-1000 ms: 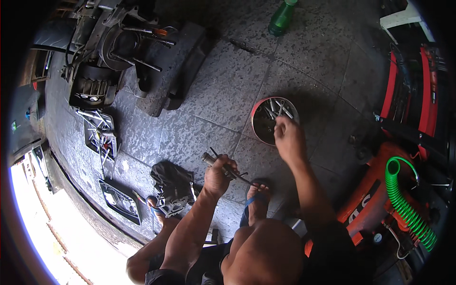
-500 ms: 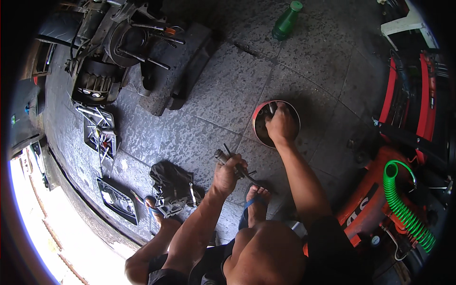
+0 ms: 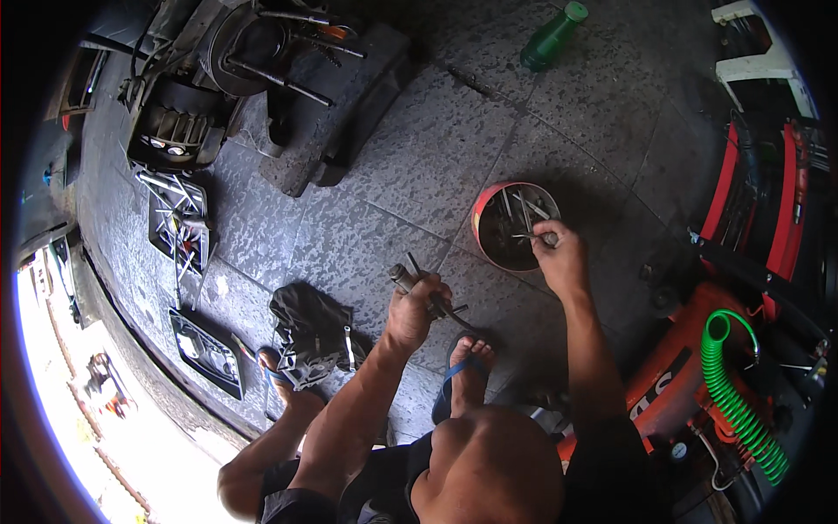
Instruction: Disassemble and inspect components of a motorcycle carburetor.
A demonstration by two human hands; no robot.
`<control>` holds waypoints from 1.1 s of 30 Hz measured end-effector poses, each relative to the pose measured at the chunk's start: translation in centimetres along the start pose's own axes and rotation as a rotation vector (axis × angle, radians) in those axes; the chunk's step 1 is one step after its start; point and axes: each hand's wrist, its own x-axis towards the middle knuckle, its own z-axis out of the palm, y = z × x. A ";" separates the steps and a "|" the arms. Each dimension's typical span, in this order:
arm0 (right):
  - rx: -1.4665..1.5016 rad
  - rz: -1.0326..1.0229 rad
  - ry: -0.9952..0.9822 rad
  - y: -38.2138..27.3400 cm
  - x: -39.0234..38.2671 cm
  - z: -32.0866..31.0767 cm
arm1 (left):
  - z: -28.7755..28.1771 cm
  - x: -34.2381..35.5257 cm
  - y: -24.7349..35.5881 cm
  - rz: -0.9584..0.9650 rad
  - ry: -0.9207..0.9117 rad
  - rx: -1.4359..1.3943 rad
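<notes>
My left hand (image 3: pixel 410 310) is closed round a metal tool (image 3: pixel 404 276) with a cylindrical body and thin dark rods, held above my sandalled right foot (image 3: pixel 467 371). My right hand (image 3: pixel 563 258) pinches a small metal piece (image 3: pixel 532 236) with a thin bent end at the near right rim of a round red-edged tin (image 3: pixel 484 227). Several metal sockets and rods (image 3: pixel 524 205) lie inside the tin; exactly what the fingers grip is hard to make out. A black bag (image 3: pixel 305 319) lies on the tiles left of my left hand.
Dark machine parts (image 3: pixel 236 70) stand at upper left, above two trays (image 3: pixel 179 227) (image 3: pixel 201 349) of tools and parts. A green bottle (image 3: pixel 550 39) is at the top. Red racks (image 3: pixel 781 210) and an orange compressor (image 3: pixel 655 410) with a green coiled hose (image 3: pixel 733 393) line the right side.
My right hand has reached down into the tin and come back to its near right rim with a small piece in its fingers. My left hand has risen slightly rightward.
</notes>
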 end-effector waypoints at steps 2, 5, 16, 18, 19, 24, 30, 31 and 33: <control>0.115 -0.010 0.069 -0.1 0.1 -0.5 | 0.3 0.0 0.0 0.006 -0.029 0.033; 0.469 0.027 0.077 -0.6 -1.4 -1.4 | 1.3 -0.2 0.1 0.013 -0.051 0.130; 0.683 0.157 -0.199 -1.8 -5.2 -0.7 | 4.5 0.8 -0.2 -0.107 -0.147 -0.010; 0.635 0.230 -0.167 -2.1 -4.0 -1.1 | 3.9 0.7 0.0 0.039 -0.051 0.088; 0.412 0.197 -0.152 -2.3 -3.3 -1.3 | 3.8 0.7 0.1 0.038 -0.028 0.099; -0.085 -0.068 -0.085 -4.1 -4.0 -2.3 | 5.0 0.2 1.6 0.091 -0.111 0.239; -0.030 -0.259 -0.250 -3.5 -5.4 -2.1 | 10.4 1.1 1.8 -0.045 -0.077 0.321; 0.017 -0.077 -0.157 -2.9 -5.5 -2.5 | 11.3 1.8 2.0 -0.154 -0.124 0.221; 0.123 0.140 0.034 -1.6 -5.8 -3.4 | 13.2 3.0 2.3 -0.337 -0.180 0.126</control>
